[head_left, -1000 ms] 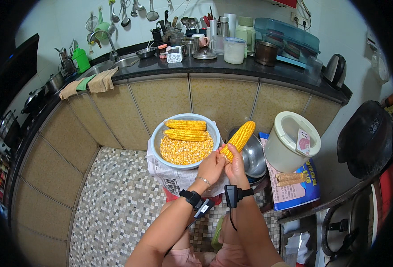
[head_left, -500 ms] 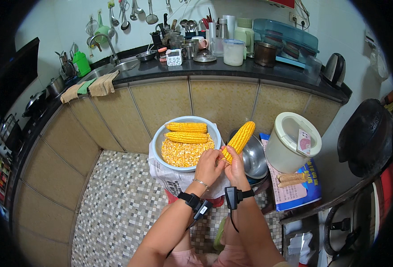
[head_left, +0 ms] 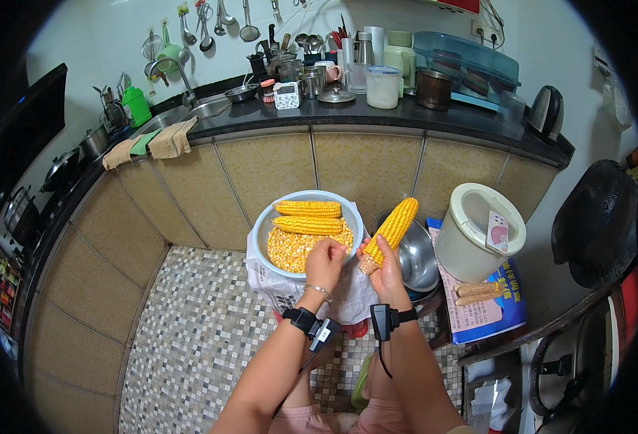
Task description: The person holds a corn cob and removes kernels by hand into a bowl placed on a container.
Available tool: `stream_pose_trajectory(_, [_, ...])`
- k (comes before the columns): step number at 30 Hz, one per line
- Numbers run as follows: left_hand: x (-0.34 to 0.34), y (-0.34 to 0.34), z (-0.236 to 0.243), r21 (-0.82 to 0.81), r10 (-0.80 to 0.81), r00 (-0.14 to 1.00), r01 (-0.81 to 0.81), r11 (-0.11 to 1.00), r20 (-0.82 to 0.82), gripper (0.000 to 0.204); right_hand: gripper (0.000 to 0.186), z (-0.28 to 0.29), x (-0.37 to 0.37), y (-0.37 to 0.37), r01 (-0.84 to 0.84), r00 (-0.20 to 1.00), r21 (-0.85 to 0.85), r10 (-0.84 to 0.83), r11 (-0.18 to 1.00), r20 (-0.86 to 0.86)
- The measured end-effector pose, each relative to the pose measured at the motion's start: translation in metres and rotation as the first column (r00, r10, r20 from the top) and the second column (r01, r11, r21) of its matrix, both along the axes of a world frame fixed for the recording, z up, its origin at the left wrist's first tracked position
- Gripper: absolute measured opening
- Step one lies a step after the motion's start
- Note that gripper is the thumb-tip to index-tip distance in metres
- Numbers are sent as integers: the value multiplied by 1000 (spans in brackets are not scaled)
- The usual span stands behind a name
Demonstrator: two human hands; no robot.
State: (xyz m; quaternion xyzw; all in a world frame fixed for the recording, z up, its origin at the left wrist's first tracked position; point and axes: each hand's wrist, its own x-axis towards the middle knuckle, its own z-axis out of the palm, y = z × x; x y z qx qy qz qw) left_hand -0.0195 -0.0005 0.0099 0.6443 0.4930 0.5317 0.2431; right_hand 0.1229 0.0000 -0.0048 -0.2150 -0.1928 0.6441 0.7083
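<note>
My right hand (head_left: 385,275) grips the lower end of a yellow corn cob (head_left: 392,229), which points up and to the right; its base is partly stripped of kernels. My left hand (head_left: 324,264) sits just left of it at the rim of a white bowl (head_left: 261,231), fingers curled, with nothing clearly in them. The bowl holds loose yellow kernels (head_left: 297,247) and two whole cobs (head_left: 309,216) lying across its far side. Newspaper (head_left: 283,288) lies under the bowl. Both wrists wear black bands.
A steel bowl (head_left: 416,259) stands right of the cob. A white lidded bucket (head_left: 478,231) and bare cobs (head_left: 478,291) rest on a blue-edged sheet. The tiled counter front and a worktop with a sink (head_left: 203,108) and utensils lie behind. Mosaic floor lies on the left.
My left hand has slid from the cob's base toward the bowl's rim. The right hand still holds the cob, tilted the same way.
</note>
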Motion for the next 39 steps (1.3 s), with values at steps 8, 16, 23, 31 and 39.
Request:
stream_pose_trajectory(8, [-38,19,-7,-94,271,948,-289,953,-169,25,59,-6,12,4,-13,997,7,14,1000,-70])
stream_pose_trajectory(16, [-44,21,-12,-5,276,960,-276,961,-48,30,53,-1,12,6,27,998,20,-26,999,-54])
stream_pose_trajectory(23, [11,3,-13,-211,-269,960,279,937,72,35,58,-20,2,12,49,998,58,-51,997,30])
stream_pose_trajectory(31, [33,-4,-3,-400,-336,881,454,796,332,37,57,-25,7,13,-29,999,61,28,998,18])
stream_pose_trajectory(39, [36,-3,-9,-348,-365,844,504,791,394,34,43,-5,3,0,-5,1000,42,4,999,22])
